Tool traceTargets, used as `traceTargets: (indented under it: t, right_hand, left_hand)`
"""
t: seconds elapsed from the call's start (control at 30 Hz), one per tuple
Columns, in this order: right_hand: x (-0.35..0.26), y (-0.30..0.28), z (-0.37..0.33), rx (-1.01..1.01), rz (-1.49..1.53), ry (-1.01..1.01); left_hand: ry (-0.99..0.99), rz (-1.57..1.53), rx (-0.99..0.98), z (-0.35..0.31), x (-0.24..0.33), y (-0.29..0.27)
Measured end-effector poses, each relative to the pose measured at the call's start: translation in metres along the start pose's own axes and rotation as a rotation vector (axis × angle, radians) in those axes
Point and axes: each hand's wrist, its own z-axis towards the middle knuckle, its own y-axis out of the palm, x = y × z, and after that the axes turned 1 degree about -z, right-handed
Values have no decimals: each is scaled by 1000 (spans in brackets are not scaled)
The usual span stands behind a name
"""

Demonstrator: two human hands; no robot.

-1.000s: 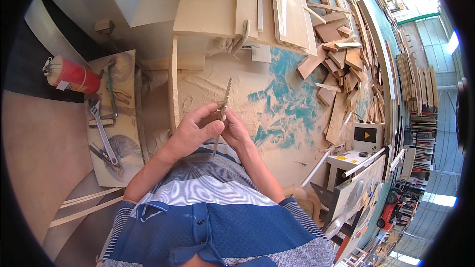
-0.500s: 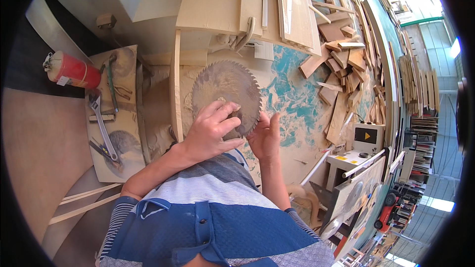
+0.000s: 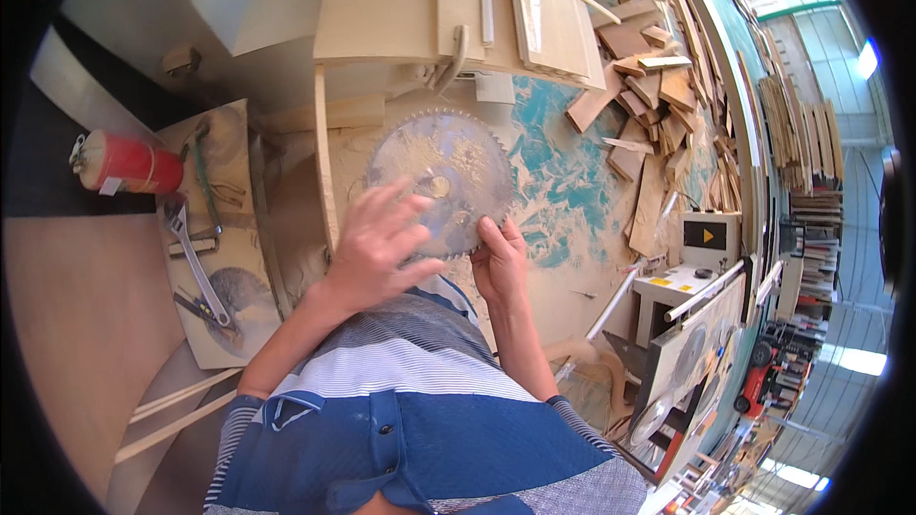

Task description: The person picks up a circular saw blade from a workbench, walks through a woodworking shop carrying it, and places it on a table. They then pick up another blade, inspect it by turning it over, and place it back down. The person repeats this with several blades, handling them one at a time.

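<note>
A round circular saw blade, toothed all round its rim and dusted with sawdust, is held up in front of my body. My right hand grips its lower right edge, the thumb lying on the face and the fingers behind. Over the lower left part of the blade is my left hand, its fingers spread and somewhat blurred by motion. Whether the left fingertips touch the blade, I cannot tell. The hole in the blade's middle shows just beyond these fingertips.
At the left, a dusty bench carries an adjustable wrench, pliers and another saw blade. A red fire extinguisher stands beside it. Ahead is a wooden panel table; wood offcuts lie piled at the right.
The blade's visible face has gone from brownish to paler grey with loose sawdust on it. My left hand has shifted left and down with fingers spread; my right thumb now presses on the face.
</note>
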Motion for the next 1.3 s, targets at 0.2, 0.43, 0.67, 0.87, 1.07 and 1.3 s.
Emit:
traceTargets:
  t: [0.2, 0.43, 0.67, 0.87, 1.07, 1.3]
  right_hand:
    - [-8, -13, 11, 30, 55, -28]
    - [-1, -21, 17, -67, 211, 44]
    - [23, -11, 17, -232, 293, 201]
    - [40, -9, 18, -251, 307, 354]
    - [56, -9, 31, -250, 220, 464]
    - [72, -9, 40, -208, 20, 511]
  left_hand:
    - [-544, -316, 329, -27, -31, 9]
    - [-868, -1462, 283, -26, -56, 24]
    - [-747, -2096, 161, 4, -36, 23]
    - [-827, -1875, 120, 3, -31, 23]
    - [-693, -1714, 72, -1, -29, 31]
    - [-694, -1307, -3, 1, -18, 34]
